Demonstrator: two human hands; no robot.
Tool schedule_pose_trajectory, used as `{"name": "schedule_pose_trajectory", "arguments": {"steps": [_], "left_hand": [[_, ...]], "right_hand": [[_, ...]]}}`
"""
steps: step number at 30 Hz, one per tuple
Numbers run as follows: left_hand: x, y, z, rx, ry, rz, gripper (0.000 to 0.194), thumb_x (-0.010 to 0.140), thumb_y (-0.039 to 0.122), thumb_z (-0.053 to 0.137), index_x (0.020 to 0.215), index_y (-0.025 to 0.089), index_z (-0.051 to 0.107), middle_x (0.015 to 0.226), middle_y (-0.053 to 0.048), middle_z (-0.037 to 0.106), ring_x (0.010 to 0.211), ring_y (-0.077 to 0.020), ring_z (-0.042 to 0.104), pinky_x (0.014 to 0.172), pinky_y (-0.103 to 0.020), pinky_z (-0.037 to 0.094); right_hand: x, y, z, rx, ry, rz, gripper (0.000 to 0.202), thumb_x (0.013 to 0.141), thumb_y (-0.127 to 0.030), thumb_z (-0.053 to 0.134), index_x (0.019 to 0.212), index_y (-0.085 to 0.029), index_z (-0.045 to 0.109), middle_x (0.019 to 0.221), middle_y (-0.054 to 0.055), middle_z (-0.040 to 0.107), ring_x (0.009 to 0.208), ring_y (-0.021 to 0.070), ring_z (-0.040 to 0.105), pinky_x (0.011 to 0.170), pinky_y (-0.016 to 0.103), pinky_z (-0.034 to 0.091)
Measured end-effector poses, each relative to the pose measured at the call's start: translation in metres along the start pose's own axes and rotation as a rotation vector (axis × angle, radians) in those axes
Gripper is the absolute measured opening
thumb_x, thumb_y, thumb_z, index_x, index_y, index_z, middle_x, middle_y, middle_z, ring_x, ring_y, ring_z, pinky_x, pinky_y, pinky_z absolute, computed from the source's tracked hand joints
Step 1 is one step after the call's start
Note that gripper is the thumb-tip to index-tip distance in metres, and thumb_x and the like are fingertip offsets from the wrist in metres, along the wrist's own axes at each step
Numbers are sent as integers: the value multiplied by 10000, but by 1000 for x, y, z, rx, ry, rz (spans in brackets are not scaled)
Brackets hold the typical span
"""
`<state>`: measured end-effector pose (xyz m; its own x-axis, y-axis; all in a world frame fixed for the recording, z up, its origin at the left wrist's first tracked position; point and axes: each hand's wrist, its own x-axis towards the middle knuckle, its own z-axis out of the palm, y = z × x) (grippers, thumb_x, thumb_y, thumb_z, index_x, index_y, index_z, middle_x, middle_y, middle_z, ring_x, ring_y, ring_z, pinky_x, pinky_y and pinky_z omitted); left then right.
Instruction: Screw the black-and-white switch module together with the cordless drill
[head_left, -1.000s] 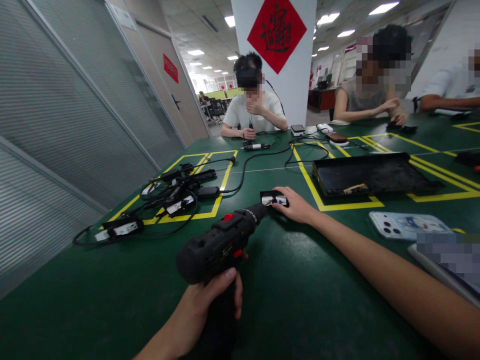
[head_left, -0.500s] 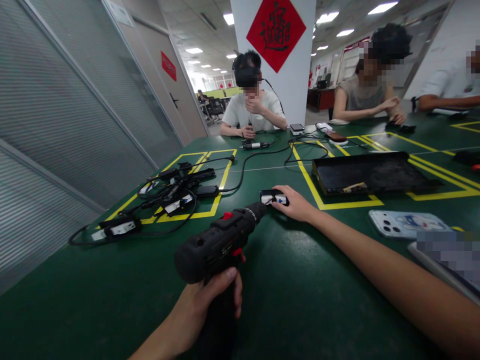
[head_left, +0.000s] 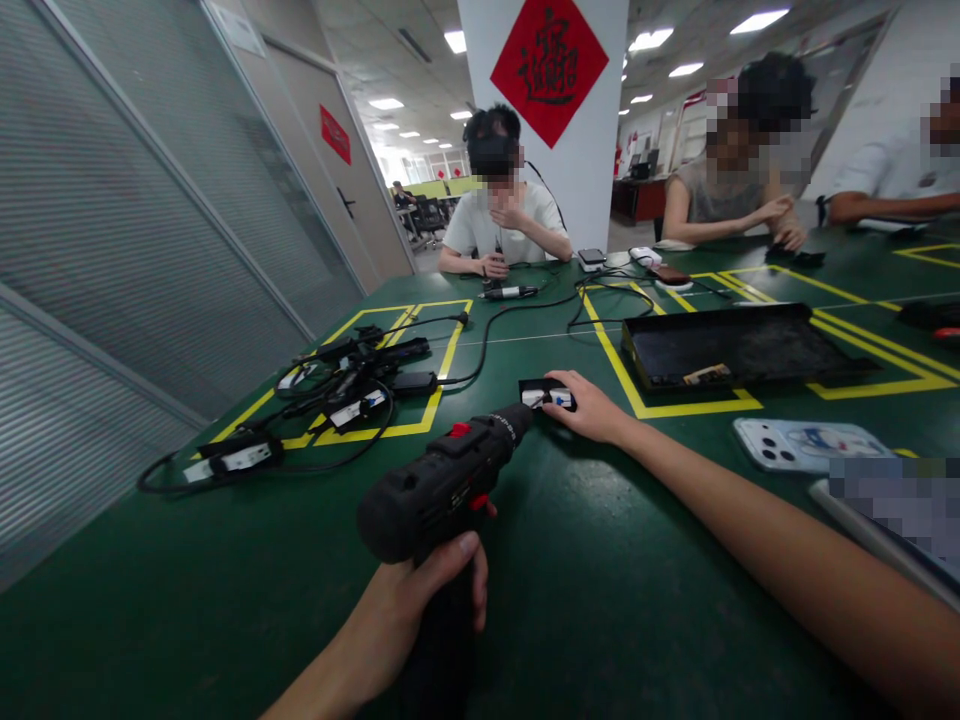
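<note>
My left hand [head_left: 431, 600] is wrapped round the handle of a black cordless drill [head_left: 442, 480] with red buttons. The drill points forward and to the right, its bit at the near side of a small black device with a white label [head_left: 534, 398]. Around the right end of this device, my right hand [head_left: 581, 405] has its fingers closed, holding it on the green table [head_left: 585, 590]. My fingers hide part of the device, and whether the bit sits in a screw is too small to tell.
Black adapters and cables [head_left: 352, 375] lie in a heap at the left. A black tray [head_left: 742, 345] stands at the right, behind a phone [head_left: 810, 445] and a tablet-like device [head_left: 900, 520]. A black-and-silver tool [head_left: 510, 292] lies farther back, near a seated person [head_left: 502, 215].
The rear of the drill has shifted slightly right and its body has tilted a little. My right hand stays on the small device.
</note>
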<state>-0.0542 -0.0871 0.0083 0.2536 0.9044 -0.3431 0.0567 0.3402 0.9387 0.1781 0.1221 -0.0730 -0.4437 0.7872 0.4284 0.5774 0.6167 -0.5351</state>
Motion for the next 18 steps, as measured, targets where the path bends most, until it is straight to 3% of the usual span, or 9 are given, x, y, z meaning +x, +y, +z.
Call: {"name": "schedule_pose_trajectory", "arguments": {"steps": [10,14,18], "left_hand": [[2,0,2,-16,12,28,573,844,431,502,1328,167,345,630,0,585,542,-189,573,555,-332,446],[0,5,3,2,-21,-7,527,874,400,472,1319,146,352,655,-13,591,579,-195,587,585,-340,449],[0,4,2,-34,-24,42,467,893,372,446,1304,163,375,651,-2,578,564,-178,576,570,-325,444]], "right_hand": [[-1,-2,0,-11,11,-16,505,829,-441,545,1274,-227,436,1129,84,527,1032,225,532,919,376,412],[-1,-1,1,-20,17,-21,503,830,-439,543,1273,-227,436,1125,85,528,1040,229,527,934,381,404],[-2,-2,0,-27,13,-16,508,836,-439,531,1283,-221,422,1140,92,522,1047,233,525,935,385,405]]}}
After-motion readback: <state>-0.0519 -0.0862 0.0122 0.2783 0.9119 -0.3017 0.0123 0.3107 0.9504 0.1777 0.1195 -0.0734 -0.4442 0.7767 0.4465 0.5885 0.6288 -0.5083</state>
